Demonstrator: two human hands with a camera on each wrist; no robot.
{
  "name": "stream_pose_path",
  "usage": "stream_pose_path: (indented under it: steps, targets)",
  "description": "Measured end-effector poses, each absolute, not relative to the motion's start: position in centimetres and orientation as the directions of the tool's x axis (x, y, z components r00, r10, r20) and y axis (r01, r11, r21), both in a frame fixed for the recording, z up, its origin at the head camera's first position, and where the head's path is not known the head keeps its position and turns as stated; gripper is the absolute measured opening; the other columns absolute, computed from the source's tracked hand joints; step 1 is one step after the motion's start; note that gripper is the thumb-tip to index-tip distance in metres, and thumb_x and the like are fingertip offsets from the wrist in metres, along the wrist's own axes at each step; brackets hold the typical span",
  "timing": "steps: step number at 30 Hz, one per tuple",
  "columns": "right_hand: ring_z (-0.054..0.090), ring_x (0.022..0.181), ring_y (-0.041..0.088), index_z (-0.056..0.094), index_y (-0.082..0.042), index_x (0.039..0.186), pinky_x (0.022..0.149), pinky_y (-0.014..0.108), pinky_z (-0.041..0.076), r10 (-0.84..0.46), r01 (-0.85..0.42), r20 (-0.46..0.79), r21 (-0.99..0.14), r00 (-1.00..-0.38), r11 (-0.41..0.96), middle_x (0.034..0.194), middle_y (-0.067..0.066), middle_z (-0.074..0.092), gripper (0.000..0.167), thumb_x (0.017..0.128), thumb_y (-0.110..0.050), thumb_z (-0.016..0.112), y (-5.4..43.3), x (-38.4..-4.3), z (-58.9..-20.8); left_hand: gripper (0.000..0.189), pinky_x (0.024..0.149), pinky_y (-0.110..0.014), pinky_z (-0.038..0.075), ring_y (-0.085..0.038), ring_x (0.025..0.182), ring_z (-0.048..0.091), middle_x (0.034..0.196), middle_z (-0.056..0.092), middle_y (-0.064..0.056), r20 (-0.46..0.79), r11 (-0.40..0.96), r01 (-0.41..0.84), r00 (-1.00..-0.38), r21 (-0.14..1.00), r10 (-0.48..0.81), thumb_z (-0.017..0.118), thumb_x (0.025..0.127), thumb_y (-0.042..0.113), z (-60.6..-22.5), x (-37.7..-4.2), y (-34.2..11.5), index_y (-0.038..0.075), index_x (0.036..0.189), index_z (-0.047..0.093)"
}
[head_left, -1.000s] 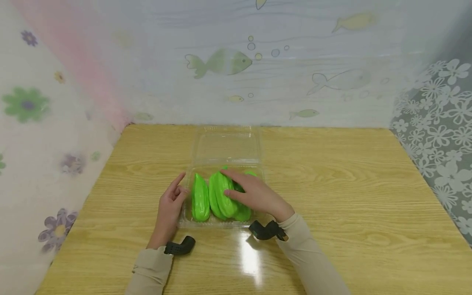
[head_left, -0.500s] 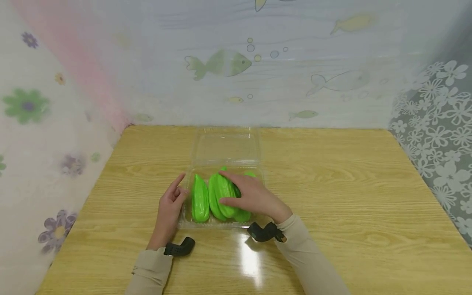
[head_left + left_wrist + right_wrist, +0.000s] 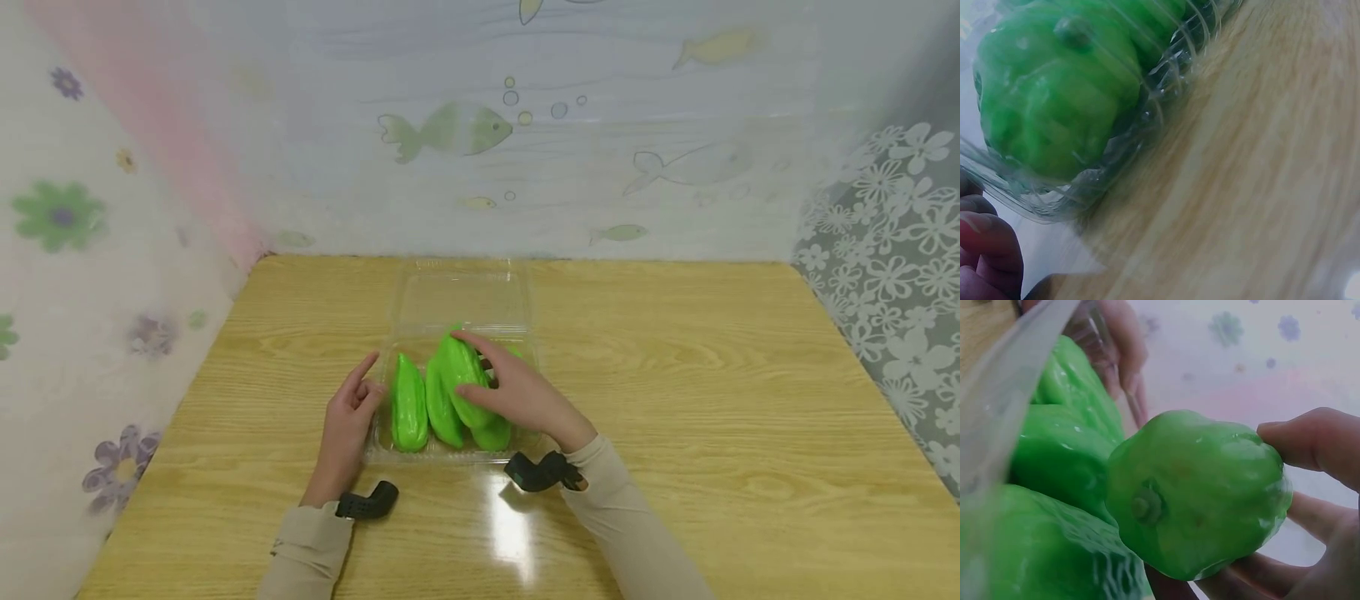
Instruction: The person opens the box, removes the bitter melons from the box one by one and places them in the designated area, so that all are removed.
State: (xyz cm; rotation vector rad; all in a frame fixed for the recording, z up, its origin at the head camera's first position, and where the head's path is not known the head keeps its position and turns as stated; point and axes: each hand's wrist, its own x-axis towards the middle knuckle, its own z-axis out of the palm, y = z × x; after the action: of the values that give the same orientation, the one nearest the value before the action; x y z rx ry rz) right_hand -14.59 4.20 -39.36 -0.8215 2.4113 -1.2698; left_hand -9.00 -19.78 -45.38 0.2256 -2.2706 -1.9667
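My right hand (image 3: 517, 392) grips a bright green, ridged bitter melon (image 3: 467, 379) with a short stem stub on its end. It is raised and tilted over the others, with thumb and fingers around its sides, as the right wrist view shows the melon (image 3: 1197, 494). Beneath and beside it, several more bitter melons (image 3: 408, 408) lie in a clear plastic clamshell box (image 3: 438, 457). My left hand (image 3: 348, 421) pinches the box's left rim, its index finger stretched along the side. In the left wrist view, curled fingers (image 3: 991, 244) sit right at the box corner.
The box's hinged lid (image 3: 461, 296) lies folded back toward the rear wall. A wood-grain table (image 3: 675, 375) carries everything. Black wrist cameras (image 3: 367, 502) stick out from both cuffs. Patterned walls stand behind and at either side.
The right hand has lifted its bitter melon up and away from the one beside it, tilting it. The left hand has stayed at the box's rim.
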Motion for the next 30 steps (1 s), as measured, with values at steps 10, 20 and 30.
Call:
stream_pose_path:
  steps: [10, 20, 30]
  targets:
    - [0.045, 0.111, 0.017, 0.021, -0.044, 0.137, 0.081, 0.038, 0.043, -0.576, -0.351, 0.041, -0.827, -0.817, 0.439, 0.138, -0.016, 0.028, 0.06, 0.086, -0.043, 0.053, 6.0, -15.5, -38.6, 0.046, 0.058, -0.021, 0.035, -0.009, 0.064, 0.037, 0.077, 0.043, -0.002, 0.021, 0.16, -0.013, -0.978, 0.987, -0.206, 0.054, 0.09, 0.021, -46.5, -9.4, -20.2, 0.027, 0.133, 0.041]
    - [0.043, 0.113, 0.017, 0.021, -0.047, 0.136, 0.082, 0.04, 0.043, -0.51, -0.234, 0.003, -0.891, -0.86, 0.388, 0.134, -0.009, 0.035, 0.059, 0.086, -0.045, 0.053, 8.5, -16.9, -38.5, 0.044, 0.058, -0.022, 0.035, -0.011, 0.064, 0.037, 0.077, 0.043, -0.003, -0.006, 0.158, -0.042, -0.975, 0.987, -0.222, 0.056, 0.089, 0.027, -46.8, -9.4, -20.2, 0.031, 0.131, 0.043]
    - [0.043, 0.115, 0.021, 0.022, -0.039, 0.139, 0.085, 0.04, 0.042, -0.462, -0.136, -0.001, -0.955, -0.887, 0.262, 0.134, 0.006, 0.037, 0.062, 0.087, -0.036, 0.056, 11.2, -18.6, -39.1, 0.044, 0.056, -0.022, 0.034, -0.01, 0.064, 0.037, 0.077, 0.043, -0.003, -0.004, 0.13, -0.033, -0.975, 0.991, -0.221, 0.056, 0.089, 0.024, -47.2, -9.8, -20.2, 0.03, 0.131, 0.044]
